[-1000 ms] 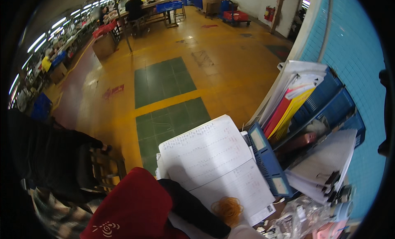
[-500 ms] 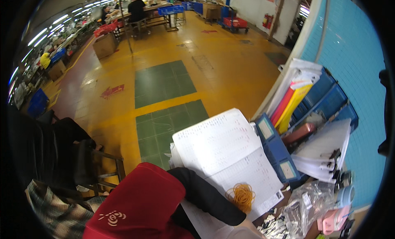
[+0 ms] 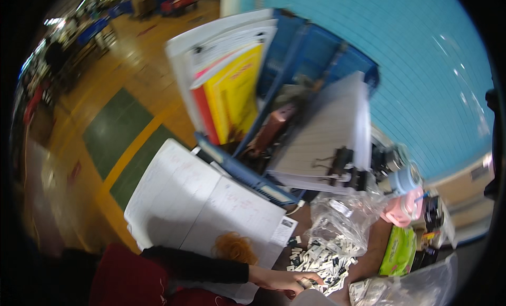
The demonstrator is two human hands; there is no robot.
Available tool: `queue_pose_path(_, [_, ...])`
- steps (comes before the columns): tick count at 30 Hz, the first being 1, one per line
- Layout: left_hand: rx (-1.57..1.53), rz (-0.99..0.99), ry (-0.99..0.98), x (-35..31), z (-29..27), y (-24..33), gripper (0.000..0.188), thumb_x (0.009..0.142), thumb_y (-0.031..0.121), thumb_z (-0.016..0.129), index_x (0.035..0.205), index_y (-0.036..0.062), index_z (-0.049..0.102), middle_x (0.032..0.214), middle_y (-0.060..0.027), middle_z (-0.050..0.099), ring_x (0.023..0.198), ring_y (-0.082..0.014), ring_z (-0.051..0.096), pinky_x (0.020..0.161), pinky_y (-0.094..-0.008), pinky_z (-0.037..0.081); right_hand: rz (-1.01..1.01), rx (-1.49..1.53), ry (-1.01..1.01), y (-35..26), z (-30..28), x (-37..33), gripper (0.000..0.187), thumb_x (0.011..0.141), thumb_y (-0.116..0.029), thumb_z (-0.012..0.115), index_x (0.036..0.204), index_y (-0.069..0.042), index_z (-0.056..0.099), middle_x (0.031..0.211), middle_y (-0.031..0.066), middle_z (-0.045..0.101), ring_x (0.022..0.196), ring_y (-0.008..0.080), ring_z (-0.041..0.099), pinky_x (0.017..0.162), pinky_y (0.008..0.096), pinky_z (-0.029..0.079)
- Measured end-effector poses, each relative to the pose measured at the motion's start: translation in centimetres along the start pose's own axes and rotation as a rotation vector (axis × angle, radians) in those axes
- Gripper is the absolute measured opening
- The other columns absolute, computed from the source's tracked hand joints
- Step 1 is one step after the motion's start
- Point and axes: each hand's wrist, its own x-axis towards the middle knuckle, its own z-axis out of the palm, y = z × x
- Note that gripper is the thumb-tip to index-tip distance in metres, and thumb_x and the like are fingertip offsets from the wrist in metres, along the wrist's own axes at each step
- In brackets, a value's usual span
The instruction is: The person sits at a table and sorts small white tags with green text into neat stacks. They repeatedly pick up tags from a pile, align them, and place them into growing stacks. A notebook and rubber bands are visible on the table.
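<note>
My left hand (image 3: 287, 280), at the end of a black sleeve, is at the near edge of a pile of small black-and-white tags (image 3: 327, 264). Its fingers are curled, with what looks like a few of the tags between them. A blurred pale grey shape (image 3: 310, 298) at the lower edge touches the hand's near side; I cannot make out what it is. No right hand can be made out. Beside the left forearm, a bundle of tan rubber bands (image 3: 235, 248) lies on an open notebook (image 3: 182, 192) with handwritten pages.
Behind the notebook stands a blue file rack (image 3: 247, 177) with folders and clipped papers (image 3: 321, 132). A clear plastic bag (image 3: 337, 216) lies against the tags. To the right are a pink cup (image 3: 405, 208), a blue-lidded bottle (image 3: 405, 180), a green packet (image 3: 398, 250) and another bag (image 3: 406, 290).
The view has swung right and down, so the rack and tags sit further left and larger. My left hand, barely visible before, now shows at the tag pile.
</note>
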Motion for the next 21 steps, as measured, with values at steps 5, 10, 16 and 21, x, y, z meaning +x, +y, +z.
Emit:
queue_pose_path(5, [0.206,-0.080,0.064,-0.9,-0.3,-0.6,0.074,0.084,0.003,0.055,0.154,0.0166,0.032,0.092,-0.0001,0.050,0.077,-0.0073,0.048,0.071,-0.0220,0.040,0.229,0.024,0.160,9.0,0.1,-7.7,0.045,0.087,-0.009,0.073,0.130,0.001,0.060,0.123,0.0203,0.065,0.114,0.0274,0.063,0.099,0.0388,0.049])
queue_pose_path(10, [0.388,-0.081,0.031,-1.4,-0.2,-0.4,0.074,0.088,-0.003,0.060,0.154,0.0134,0.031,0.098,-0.0008,0.048,0.089,-0.0103,0.049,0.082,-0.0272,0.046,0.466,0.065,0.251,19.7,3.5,-19.4,0.045,0.088,-0.009,0.073,0.130,0.001,0.060,0.123,0.0204,0.065,0.114,0.0276,0.063,0.099,0.0390,0.049])
queue_pose_path(16, [0.437,-0.110,0.202,-2.0,0.9,1.6,0.075,0.090,-0.004,0.062,0.155,0.0185,0.031,0.099,-0.0006,0.048,0.089,-0.0088,0.050,0.080,-0.0250,0.047,0.466,0.171,0.209,26.4,6.8,-28.8,0.045,0.088,-0.010,0.072,0.130,0.001,0.060,0.123,0.0205,0.065,0.114,0.0279,0.063,0.099,0.0392,0.049])
queue_pose_path(21, [0.568,-0.093,0.347,-1.7,2.5,1.7,0.080,0.090,-0.003,0.066,0.155,0.0200,0.026,0.100,-0.0009,0.050,0.087,-0.0088,0.052,0.077,-0.0251,0.047,0.007,-0.197,-0.283,16.7,1.8,-32.8,0.040,0.093,-0.012,0.064,0.132,-0.002,0.061,0.122,0.0174,0.069,0.109,0.0296,0.068,0.094,0.0388,0.054])
